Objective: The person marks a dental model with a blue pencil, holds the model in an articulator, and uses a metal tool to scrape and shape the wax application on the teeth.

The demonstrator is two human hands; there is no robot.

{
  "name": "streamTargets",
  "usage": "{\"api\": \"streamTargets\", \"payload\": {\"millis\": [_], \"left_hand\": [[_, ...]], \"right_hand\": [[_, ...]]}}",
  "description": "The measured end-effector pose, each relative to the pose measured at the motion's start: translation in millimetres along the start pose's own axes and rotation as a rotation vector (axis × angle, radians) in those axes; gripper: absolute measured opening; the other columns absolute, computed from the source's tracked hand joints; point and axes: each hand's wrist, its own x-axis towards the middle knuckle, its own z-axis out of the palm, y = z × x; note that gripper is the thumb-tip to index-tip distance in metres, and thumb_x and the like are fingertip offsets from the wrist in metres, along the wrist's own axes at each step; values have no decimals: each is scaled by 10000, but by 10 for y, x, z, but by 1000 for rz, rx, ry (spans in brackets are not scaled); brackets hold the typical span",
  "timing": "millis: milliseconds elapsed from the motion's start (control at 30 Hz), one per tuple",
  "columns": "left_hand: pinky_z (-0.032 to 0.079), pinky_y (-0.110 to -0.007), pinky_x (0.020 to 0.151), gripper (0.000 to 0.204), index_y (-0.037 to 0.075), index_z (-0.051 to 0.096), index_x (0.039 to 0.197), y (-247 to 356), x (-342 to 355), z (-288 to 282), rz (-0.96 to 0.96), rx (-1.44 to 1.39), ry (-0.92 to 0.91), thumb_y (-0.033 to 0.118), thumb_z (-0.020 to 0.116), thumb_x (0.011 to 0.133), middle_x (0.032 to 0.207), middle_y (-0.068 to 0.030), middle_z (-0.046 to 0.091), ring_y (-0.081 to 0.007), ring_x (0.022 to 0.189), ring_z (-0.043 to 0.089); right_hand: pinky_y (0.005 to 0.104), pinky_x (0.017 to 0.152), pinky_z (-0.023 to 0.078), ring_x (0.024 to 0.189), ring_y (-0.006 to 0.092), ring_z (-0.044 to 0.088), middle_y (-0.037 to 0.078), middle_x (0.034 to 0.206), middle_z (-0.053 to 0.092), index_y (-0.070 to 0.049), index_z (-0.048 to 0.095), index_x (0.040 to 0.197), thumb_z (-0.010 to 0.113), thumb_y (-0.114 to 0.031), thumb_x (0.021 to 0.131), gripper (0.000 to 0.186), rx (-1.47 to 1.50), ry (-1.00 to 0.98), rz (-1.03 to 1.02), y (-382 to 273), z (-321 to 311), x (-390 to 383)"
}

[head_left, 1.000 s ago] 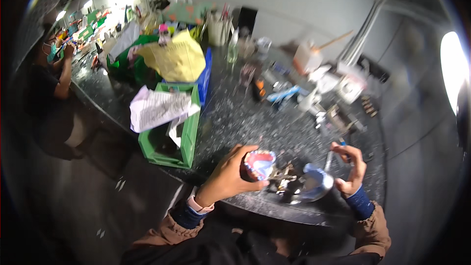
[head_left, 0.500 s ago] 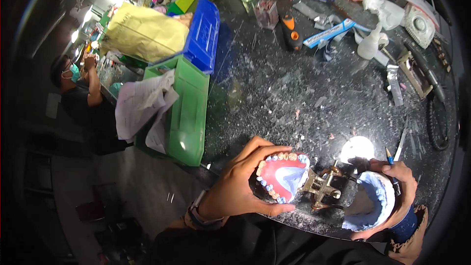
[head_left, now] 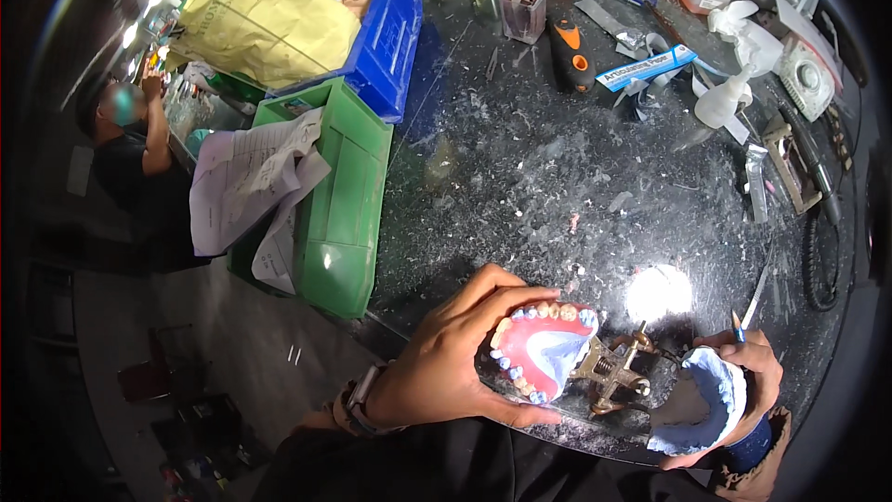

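An opened brass-coloured dental articulator (head_left: 613, 372) lies between my hands at the table's near edge. My left hand (head_left: 432, 363) wraps round one side of it, a denture model (head_left: 526, 329) with pink wax, tan and bluish teeth and a blue-white middle. Its fingers and thumb grip the model's outer edges. On the other side, my right hand (head_left: 764, 374) holds a pale blue-white horseshoe-shaped plaster cast (head_left: 727, 398). A slim pencil-like tool (head_left: 739, 327) sticks up from the same hand's fingers. The cast partly hides that hand's palm and lower fingers.
At left stand a green bin (head_left: 339, 223) with papers (head_left: 251, 177) and a blue bin (head_left: 390, 46) beside a yellow envelope (head_left: 265, 23). Farther back are an orange-black tool (head_left: 570, 56), a blue-white box (head_left: 646, 68) and a squeeze bottle (head_left: 723, 102). Another person (head_left: 130, 149) sits far left.
The view has shifted, so the bins sit farther left and the tabletop items farther right. Both hands keep their holds on the articulator's two sides, and the pencil-like tool shows slightly lower.
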Motion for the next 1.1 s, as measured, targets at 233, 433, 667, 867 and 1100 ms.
{"api": "streamTargets", "payload": {"millis": [233,433,667,867,1100], "left_hand": [[465,-325,819,768,-5,544,1159,-17,-20,-24,77,9,11,367,871,572,1052,-115,511,-244,949,567],[459,-327,816,718,-21,534,1117,16,-36,61,128,-41,93,298,873,570,1020,-122,501,-243,928,556],[444,-353,868,805,45,357,1074,-43,-187,252,201,-247,143,159,918,509,1087,-165,506,-220,1007,525],[431,-356,942,735,44,282,1099,-159,-275,505,189,-645,14,89,852,637,1210,-227,472,-241,1127,508],[474,-368,909,694,62,248,1103,-255,-289,545,289,-793,-26,61,807,692,1240,-272,450,-280,1106,546]], "right_hand": [[350,820,492,899,263,609,182,1046,539,35,407,1191,911,-577,258,1224,85,32,11,-36,-15,-35],[408,826,534,835,275,663,169,864,642,23,472,1146,745,-464,737,693,328,708,280,-220,136,34],[340,825,538,868,246,653,119,903,609,56,478,1173,490,-375,948,486,-23,995,147,-460,-49,-8],[226,535,541,608,141,622,83,877,428,8,450,1004,593,-194,905,266,292,817,70,-1122,823,-344],[425,874,534,853,265,651,151,893,561,12,591,939,653,0,827,129,308,244,151,-1243,958,588]]}}
